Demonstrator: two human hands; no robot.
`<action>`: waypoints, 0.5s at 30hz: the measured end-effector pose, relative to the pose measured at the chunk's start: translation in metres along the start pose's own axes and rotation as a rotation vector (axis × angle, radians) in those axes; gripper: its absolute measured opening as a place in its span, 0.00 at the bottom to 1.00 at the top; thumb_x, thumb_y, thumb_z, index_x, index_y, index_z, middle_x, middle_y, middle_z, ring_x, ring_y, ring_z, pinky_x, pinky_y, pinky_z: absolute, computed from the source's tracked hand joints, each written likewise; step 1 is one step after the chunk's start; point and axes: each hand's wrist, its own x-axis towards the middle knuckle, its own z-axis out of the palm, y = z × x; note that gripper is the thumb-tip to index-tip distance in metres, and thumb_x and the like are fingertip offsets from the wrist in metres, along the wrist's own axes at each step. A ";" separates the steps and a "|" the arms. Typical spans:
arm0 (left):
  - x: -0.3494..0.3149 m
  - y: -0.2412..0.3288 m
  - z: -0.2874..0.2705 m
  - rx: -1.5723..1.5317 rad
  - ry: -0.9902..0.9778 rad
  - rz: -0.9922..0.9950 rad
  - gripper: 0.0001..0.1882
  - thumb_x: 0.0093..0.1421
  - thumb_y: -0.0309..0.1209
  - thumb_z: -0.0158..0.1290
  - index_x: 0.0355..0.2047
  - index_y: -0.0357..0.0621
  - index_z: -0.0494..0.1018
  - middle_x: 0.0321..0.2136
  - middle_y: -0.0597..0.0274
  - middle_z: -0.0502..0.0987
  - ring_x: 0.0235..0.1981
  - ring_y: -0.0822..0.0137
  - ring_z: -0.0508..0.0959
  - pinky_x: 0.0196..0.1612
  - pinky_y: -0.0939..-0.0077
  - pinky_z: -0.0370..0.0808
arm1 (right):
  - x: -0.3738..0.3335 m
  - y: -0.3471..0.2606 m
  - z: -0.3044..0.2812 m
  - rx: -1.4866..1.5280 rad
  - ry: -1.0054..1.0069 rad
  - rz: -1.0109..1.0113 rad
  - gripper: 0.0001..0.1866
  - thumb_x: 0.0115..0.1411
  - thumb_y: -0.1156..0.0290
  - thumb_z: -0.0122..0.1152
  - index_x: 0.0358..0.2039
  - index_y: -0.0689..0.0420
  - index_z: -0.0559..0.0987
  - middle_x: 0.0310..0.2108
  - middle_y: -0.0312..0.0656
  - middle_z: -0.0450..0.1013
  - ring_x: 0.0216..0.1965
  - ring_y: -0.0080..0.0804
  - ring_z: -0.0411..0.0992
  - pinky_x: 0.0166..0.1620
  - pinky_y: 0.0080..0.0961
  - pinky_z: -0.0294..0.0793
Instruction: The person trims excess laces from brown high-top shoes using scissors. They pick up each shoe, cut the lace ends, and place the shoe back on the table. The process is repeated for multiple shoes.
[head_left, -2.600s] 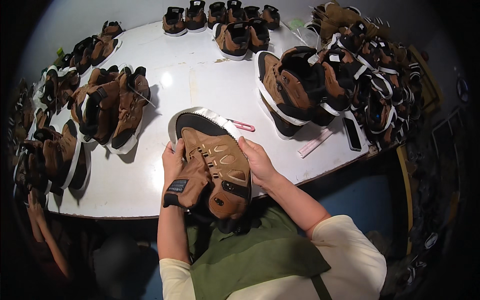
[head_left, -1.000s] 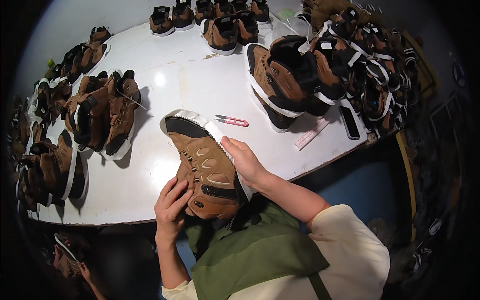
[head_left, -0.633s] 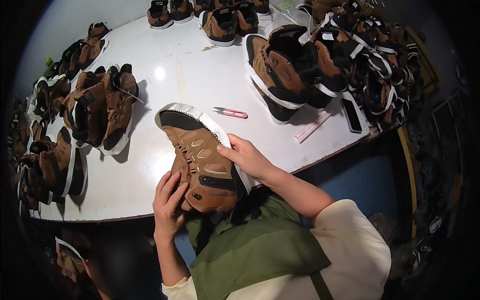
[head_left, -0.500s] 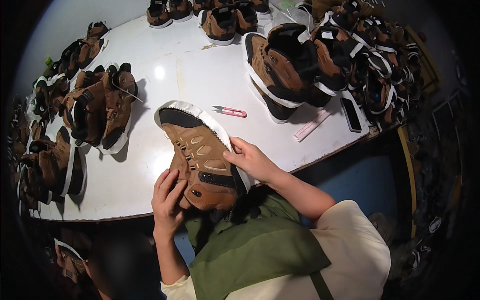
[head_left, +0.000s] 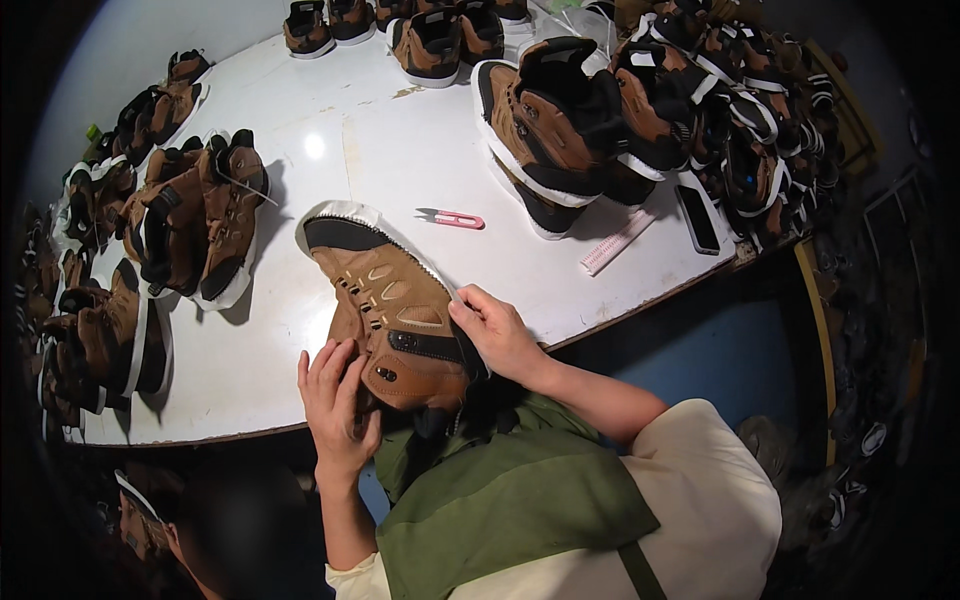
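Right hand [head_left: 490, 330] pinches shoe [head_left: 405, 325] by sole rim [head_left: 408, 245]; left hand [head_left: 338, 400] lends support

Handled well, this hold seems to ask for light, even pressure: the rim turned toward the eye, the ankle side backed so the shoe does not tip, and the right thumb kept to the rim rather than pressed into the upper. Between the hands, the shoe is tilted, toe pointing away over the table [head_left: 385, 160], heel nearest the apron [head_left: 520, 500]; whether the toe touches the tabletop cannot be told. Right thumb and forefinger are drawn close together on the pale edge. Left fingers lie slightly spread along the ankle side; the thumb is partly hidden, so whether that hand squeezes or merely props is unclear. Just beyond the right hand lie pink snips [head_left: 455, 218], untouched, blades pointing left. Farther right of the grip are a ruler [head_left: 615, 243] and a phone [head_left: 697, 220]. Stacked shoes [head_left: 550, 125] stand past the snips; more pairs [head_left: 230, 215] sit left of the grip.
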 end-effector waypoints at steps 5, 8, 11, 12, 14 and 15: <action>0.007 -0.003 0.006 -0.064 0.157 -0.050 0.34 0.38 0.18 0.50 0.51 0.38 0.68 0.52 0.50 0.70 0.56 0.49 0.68 0.64 0.45 0.53 | 0.008 0.002 0.003 -0.142 0.168 -0.317 0.12 0.66 0.69 0.49 0.30 0.65 0.68 0.19 0.46 0.58 0.21 0.29 0.57 0.26 0.27 0.63; 0.028 0.002 0.002 -0.037 0.216 0.006 0.32 0.39 0.14 0.47 0.50 0.39 0.71 0.50 0.51 0.72 0.55 0.49 0.69 0.64 0.46 0.52 | 0.017 -0.006 0.001 -0.162 0.216 -0.343 0.10 0.65 0.72 0.50 0.29 0.65 0.68 0.19 0.51 0.64 0.19 0.45 0.63 0.25 0.32 0.64; 0.051 -0.007 -0.001 0.042 0.180 0.095 0.30 0.40 0.12 0.45 0.47 0.41 0.73 0.49 0.52 0.73 0.54 0.50 0.69 0.64 0.46 0.52 | 0.023 -0.015 -0.004 -0.102 0.193 -0.245 0.09 0.65 0.72 0.50 0.30 0.65 0.69 0.17 0.50 0.61 0.16 0.35 0.59 0.23 0.29 0.62; 0.059 -0.012 0.000 -0.058 0.205 0.068 0.28 0.42 0.12 0.45 0.45 0.42 0.75 0.48 0.54 0.73 0.54 0.50 0.69 0.64 0.45 0.52 | 0.025 -0.020 -0.004 -0.055 0.223 -0.230 0.09 0.65 0.72 0.50 0.30 0.65 0.69 0.16 0.48 0.61 0.17 0.31 0.58 0.23 0.28 0.61; 0.071 -0.033 0.012 -0.238 0.197 0.001 0.25 0.47 0.13 0.47 0.47 0.41 0.74 0.48 0.53 0.73 0.54 0.52 0.70 0.64 0.53 0.54 | 0.029 -0.028 -0.001 0.039 0.274 -0.199 0.09 0.65 0.71 0.51 0.31 0.65 0.70 0.15 0.44 0.60 0.17 0.23 0.56 0.23 0.26 0.60; 0.073 -0.043 0.022 -0.352 0.195 -0.051 0.25 0.48 0.13 0.48 0.48 0.40 0.74 0.48 0.53 0.73 0.54 0.52 0.70 0.63 0.57 0.56 | 0.029 -0.032 -0.001 0.071 0.251 -0.186 0.09 0.65 0.71 0.51 0.32 0.65 0.70 0.15 0.42 0.60 0.18 0.22 0.56 0.23 0.25 0.60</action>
